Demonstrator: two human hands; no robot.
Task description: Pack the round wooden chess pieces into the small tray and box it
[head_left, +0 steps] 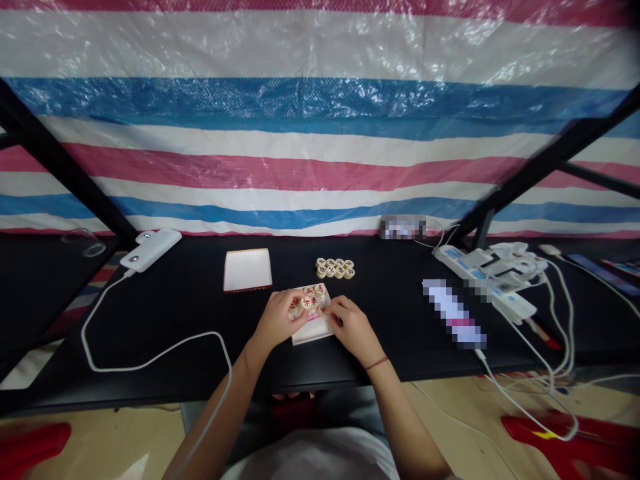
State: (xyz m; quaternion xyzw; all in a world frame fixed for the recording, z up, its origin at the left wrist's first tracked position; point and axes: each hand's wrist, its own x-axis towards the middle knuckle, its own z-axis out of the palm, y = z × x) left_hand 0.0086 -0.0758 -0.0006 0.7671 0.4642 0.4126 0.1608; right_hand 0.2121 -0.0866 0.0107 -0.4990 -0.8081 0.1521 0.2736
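Note:
An open white box point(313, 331) lies on the black desk in front of me, holding several round Chinese chess pieces point(319, 289) with red characters. My left hand point(280, 319) reaches over the box's left side, its thumb and fingers closed around a Chinese chess piece point(307, 302). At the right side of the box is my right hand point(354, 327), its fingers curled in a pinch; whatever lies between the fingertips is hidden. Behind the box, several pieces with dark characters point(331, 271) sit in two rows close together. To the left rests the box lid point(248, 268), its white inside facing up.
A white device point(151, 251) with a cable stands at the left back. On the right are a phone point(454, 315), a power strip point(510, 300) with plugs, and loose cables. Another blurred object point(403, 227) stands near the striped sheet point(310, 160) behind the desk.

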